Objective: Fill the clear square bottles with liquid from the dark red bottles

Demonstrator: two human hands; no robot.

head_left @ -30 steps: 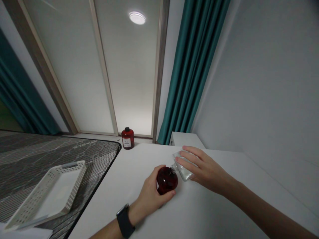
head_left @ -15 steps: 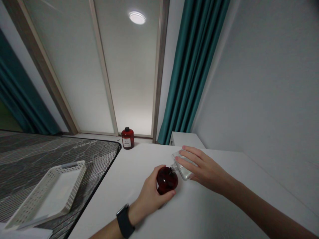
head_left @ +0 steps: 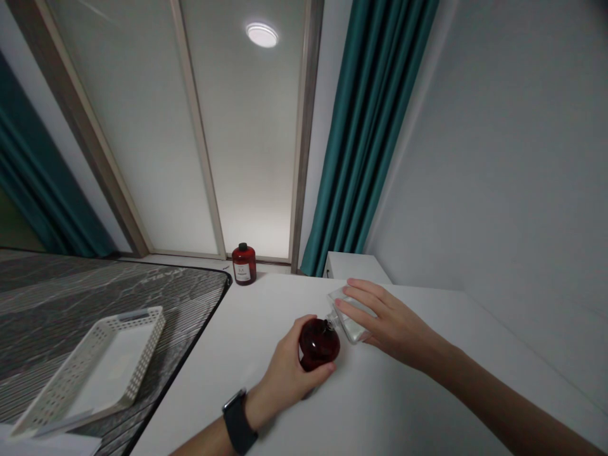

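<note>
My left hand (head_left: 292,364), with a dark watch on its wrist, is closed round a dark red bottle (head_left: 319,345) whose cap is off. A clear glass bottle (head_left: 352,323) lies tipped in my right hand (head_left: 380,320), its neck pointing down to the left. The neck of the clear bottle meets the mouth of the red one; whether liquid is passing between them I cannot make out. My right fingers lie over the clear bottle's upper side, while the thumb is mostly hidden beneath.
Another red bottle (head_left: 244,265) with a black cap and white label stands at the far edge of the white table (head_left: 228,354). To the left, a white perforated basket (head_left: 142,361) rests on a dark patterned surface (head_left: 190,297). A white cabinet (head_left: 356,266) stands behind the table.
</note>
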